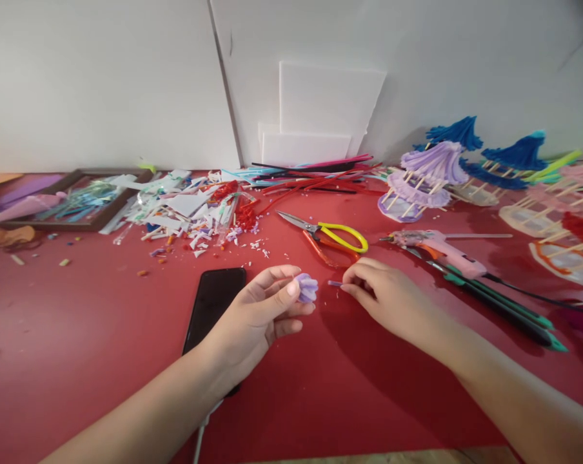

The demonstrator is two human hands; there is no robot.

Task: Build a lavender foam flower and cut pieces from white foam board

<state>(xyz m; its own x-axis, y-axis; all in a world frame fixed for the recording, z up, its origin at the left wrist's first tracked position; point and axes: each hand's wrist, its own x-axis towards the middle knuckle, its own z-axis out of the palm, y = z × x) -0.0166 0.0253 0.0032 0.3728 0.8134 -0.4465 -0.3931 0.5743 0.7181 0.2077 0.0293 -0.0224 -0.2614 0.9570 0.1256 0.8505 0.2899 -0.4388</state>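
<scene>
Forearms [504, 380] over near edge of tabletop [359, 432]. Left hand [260, 308] pinches lilac fluted piece [307, 288]; right hand [388, 293] grips purple strip [335, 283], just beside, mid-tabletop. Likely small-part handling; next move calls for steady alignment.

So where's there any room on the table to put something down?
The red table has two mostly bare patches: one left of the phone, in front of the scraps; another near the front edge, between the left arm and right arm. It's crowded at the back, and on the right around the glue gun and little huts.
</scene>
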